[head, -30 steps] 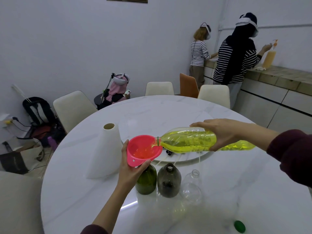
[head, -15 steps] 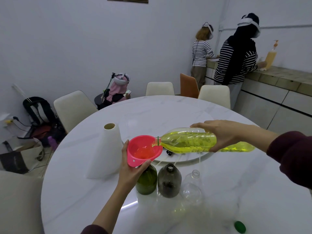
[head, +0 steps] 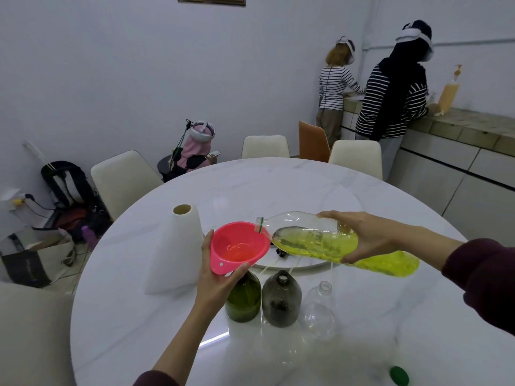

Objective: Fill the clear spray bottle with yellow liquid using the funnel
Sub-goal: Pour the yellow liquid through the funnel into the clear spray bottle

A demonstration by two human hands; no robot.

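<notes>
1. Head view: the right hand (head: pixel 370 238) grips the clear plastic bottle of yellow liquid (head: pixel 334 243), and against a second ago its neck has tipped up, so the liquid has run back toward the base and the mouth hangs just above the rim of the pink plastic funnel (head: pixel 238 246).
2. The left hand (head: pixel 217 277) holds that funnel, whose spout sits in the dark green glass bottle (head: pixel 242 299), as before; a little liquid pools in the bowl.
3. I judge the pour paused or ended.
4. The clear spray bottle (head: pixel 319 310) stands empty and uncapped on the white marble table (head: pixel 139 316), just right of the smoky brown bottle (head: pixel 281 299), so the funnel must likely move there.
</notes>
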